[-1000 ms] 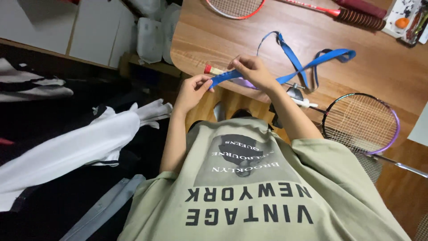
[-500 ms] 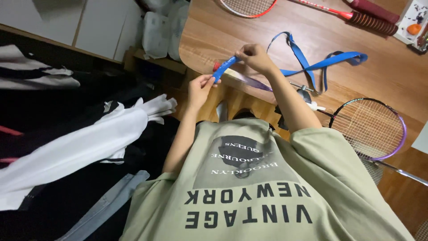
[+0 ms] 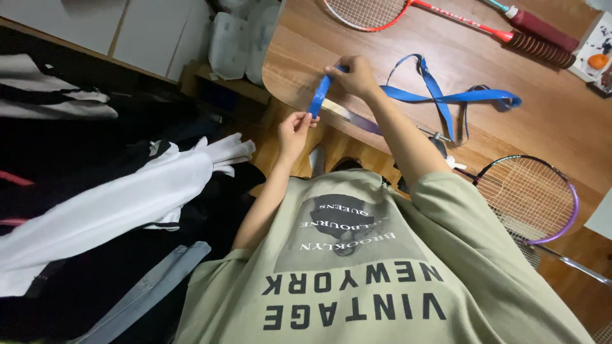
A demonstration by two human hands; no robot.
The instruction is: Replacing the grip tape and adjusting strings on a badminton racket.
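Nearest to me hung the front of my pale green shirt (image 3: pixel 382 280) with its dark print; to my left lay a heap of clothes, a white garment (image 3: pixel 121 204) draped over dark ones and a strip of grey-blue fabric (image 3: pixel 146 290) beside my elbow; my left hand (image 3: pixel 294 129) was raised just off the edge of the wooden table (image 3: pixel 561 121), its fingers pinched shut on the lower end of the blue grip tape (image 3: pixel 317 102); that short stretch of tape ran up at a slant to my right hand (image 3: pixel 354 74), whose fingers were closed on it over the table edge; just below the tape, between my hands, the handle of a racket (image 3: pixel 347 114) showed pale, and whether the tape touched it I could not tell; beyond my right hand the rest of the tape trailed across the table in loose blue loops (image 3: pixel 446 95); to my right a racket with a purple frame (image 3: pixel 529 197) lay flat on the table, well apart from my hands; farthest off lay a red racket (image 3: pixel 408 7) with a dark ribbed handle, and white plastic containers (image 3: pixel 239 41) stood past the table's left end
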